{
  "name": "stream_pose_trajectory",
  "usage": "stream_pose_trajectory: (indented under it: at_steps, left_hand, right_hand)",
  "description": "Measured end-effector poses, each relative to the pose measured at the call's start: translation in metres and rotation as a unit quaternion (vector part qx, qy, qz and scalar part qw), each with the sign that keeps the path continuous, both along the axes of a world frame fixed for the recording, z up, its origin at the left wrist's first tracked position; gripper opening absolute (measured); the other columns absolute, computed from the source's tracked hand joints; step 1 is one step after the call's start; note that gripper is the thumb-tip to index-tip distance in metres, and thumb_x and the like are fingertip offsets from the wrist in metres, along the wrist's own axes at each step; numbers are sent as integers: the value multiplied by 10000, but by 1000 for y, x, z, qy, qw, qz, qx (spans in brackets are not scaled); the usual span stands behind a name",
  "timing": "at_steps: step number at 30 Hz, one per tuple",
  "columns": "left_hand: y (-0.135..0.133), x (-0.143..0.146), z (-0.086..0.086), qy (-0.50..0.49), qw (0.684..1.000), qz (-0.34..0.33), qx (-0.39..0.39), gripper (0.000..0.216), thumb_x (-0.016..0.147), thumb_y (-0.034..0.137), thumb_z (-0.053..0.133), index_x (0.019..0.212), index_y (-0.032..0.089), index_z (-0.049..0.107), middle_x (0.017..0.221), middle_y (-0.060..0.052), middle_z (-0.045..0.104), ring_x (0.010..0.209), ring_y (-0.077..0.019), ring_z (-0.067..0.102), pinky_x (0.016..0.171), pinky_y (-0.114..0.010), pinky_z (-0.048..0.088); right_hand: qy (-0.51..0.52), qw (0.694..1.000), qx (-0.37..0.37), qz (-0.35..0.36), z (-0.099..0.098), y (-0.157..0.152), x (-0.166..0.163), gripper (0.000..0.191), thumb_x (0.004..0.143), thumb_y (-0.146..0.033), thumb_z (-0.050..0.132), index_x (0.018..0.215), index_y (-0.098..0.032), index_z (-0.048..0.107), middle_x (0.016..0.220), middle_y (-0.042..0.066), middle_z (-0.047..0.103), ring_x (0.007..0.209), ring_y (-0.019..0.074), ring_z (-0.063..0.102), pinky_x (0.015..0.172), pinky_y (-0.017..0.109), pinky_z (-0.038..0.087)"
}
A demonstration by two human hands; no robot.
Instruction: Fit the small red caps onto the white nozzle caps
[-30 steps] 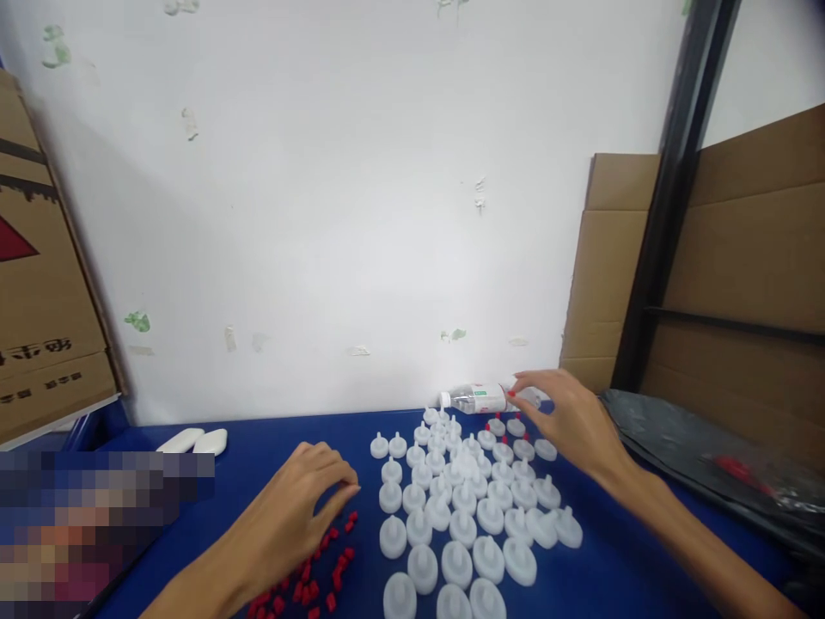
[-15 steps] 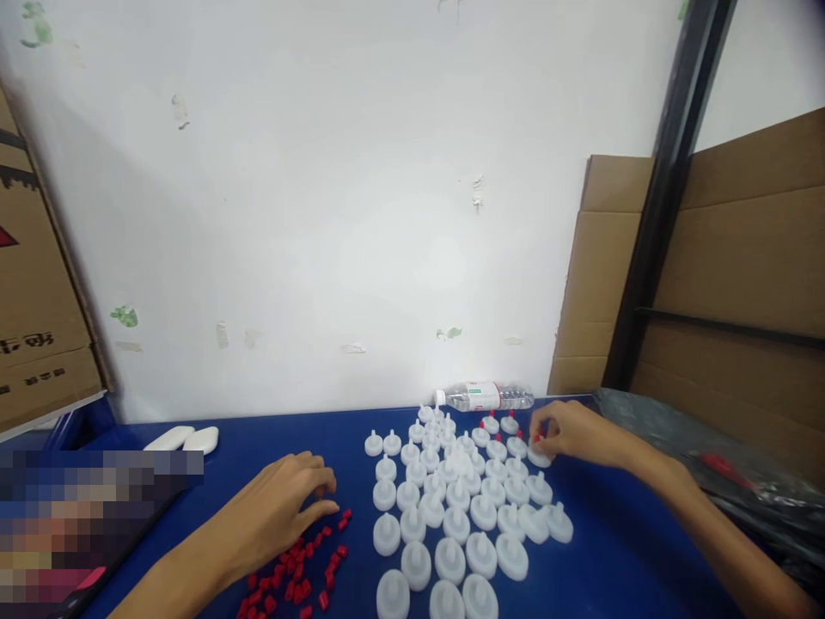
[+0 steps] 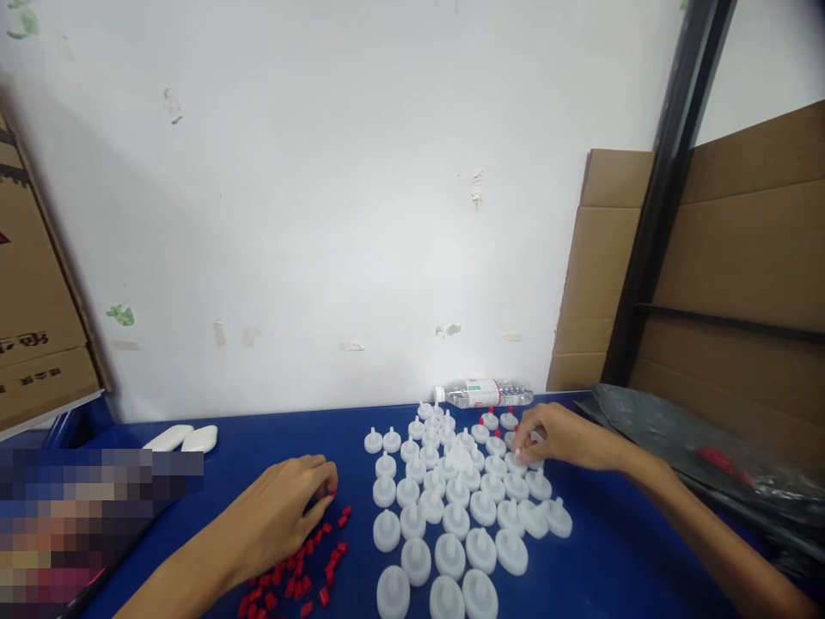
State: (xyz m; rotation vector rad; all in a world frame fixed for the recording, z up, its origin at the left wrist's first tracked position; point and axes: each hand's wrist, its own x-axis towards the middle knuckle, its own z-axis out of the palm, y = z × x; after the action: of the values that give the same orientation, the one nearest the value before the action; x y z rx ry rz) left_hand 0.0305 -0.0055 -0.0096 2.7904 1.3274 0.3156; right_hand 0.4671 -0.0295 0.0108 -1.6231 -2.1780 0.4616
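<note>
Bottle (image 3: 480,392) lies beyond white pieces (image 3: 457,493), right hand (image 3: 559,434); bag (image 3: 783,492) holds red bits (image 3: 720,462).

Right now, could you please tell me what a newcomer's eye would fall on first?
The white stemmed caps crowding the middle of the blue table would probably come first, with the right hand at their far right. Next might come the red pieces scattered by the left hand, and the clear plastic bottle lying before the white wall.

The left grip (image 3: 287,509) pinches a red cap (image 3: 333,493) while the right grip (image 3: 547,435) rests among white nozzled pieces (image 3: 450,559).
</note>
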Motion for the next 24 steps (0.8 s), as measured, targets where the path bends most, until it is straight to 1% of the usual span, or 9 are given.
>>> stream_pose_trajectory:
  at_steps: [3,7,10,12,15,16,18,21,24]
  left_hand:
    - [-1,2,4,-21,999,15,41,181,946,248,462,895,228,635,893,-33,697,766,-211,642,686,-305,444]
    - [-5,7,11,-91,991,10,95,193,949,245,449,931,210,638,838,-21,692,698,-175,633,651,-288,464]
    - [-10,13,8,-148,981,-30,122,175,941,220,485,963,212,659,742,15,672,634,-147,625,634,-268,483]
    - [-13,18,3,-178,972,-61,141,167,941,192,511,976,218,672,720,33,667,602,-128,615,632,-255,490]
    - [-19,26,-5,-221,954,-106,174,234,984,166,496,1127,228,671,834,14,707,673,-119,648,674,-241,510]
    - [-21,29,-6,-228,948,-121,185,268,1002,160,480,1184,235,661,893,1,720,717,-120,663,689,-237,515]
    - [-28,33,-7,-232,939,-145,210,303,1025,155,460,1240,251,651,988,-17,734,792,-124,685,716,-233,521]
    - [-41,39,-5,-252,930,-147,225,244,1022,155,503,1175,251,667,999,-9,755,846,-132,708,795,-246,529]
    - [-54,47,-4,-287,922,-159,207,148,1007,165,567,1106,231,654,981,-11,762,898,-142,713,844,-245,528]
  right_hand:
    - [21,999,45,-9,7,-4,-2,294,863,-492,656,864,-221,771,894,43,767,756,210,678,656,272,484]
    - [58,988,132,-50,13,-6,-9,350,1023,-510,420,1068,-224,616,1157,95,730,890,226,717,758,319,543]
    - [65,977,193,-56,2,-8,-35,283,1049,-455,405,1109,-224,557,1101,110,729,936,247,714,811,372,552]
    - [58,974,219,-22,-10,-11,-61,250,1049,-411,429,1124,-226,579,1084,100,721,939,245,707,827,388,558]
    - [35,967,245,65,-25,-23,-100,185,1025,-294,501,1147,-251,634,1230,76,676,1159,237,642,982,400,519]
    - [15,957,273,100,-29,-28,-110,208,1036,-244,474,1171,-246,632,1257,85,663,1164,230,640,965,397,530]
    - [-12,939,317,135,-33,-39,-126,214,1039,-204,474,1187,-241,624,1270,88,657,1141,223,652,920,388,554]
    - [-18,919,364,150,-32,-52,-138,194,1033,-205,510,1189,-235,622,1223,86,682,1045,208,693,797,332,577]
    - [-4,907,394,147,-28,-61,-145,167,1024,-217,542,1159,-234,640,1149,72,712,962,187,721,700,277,560]
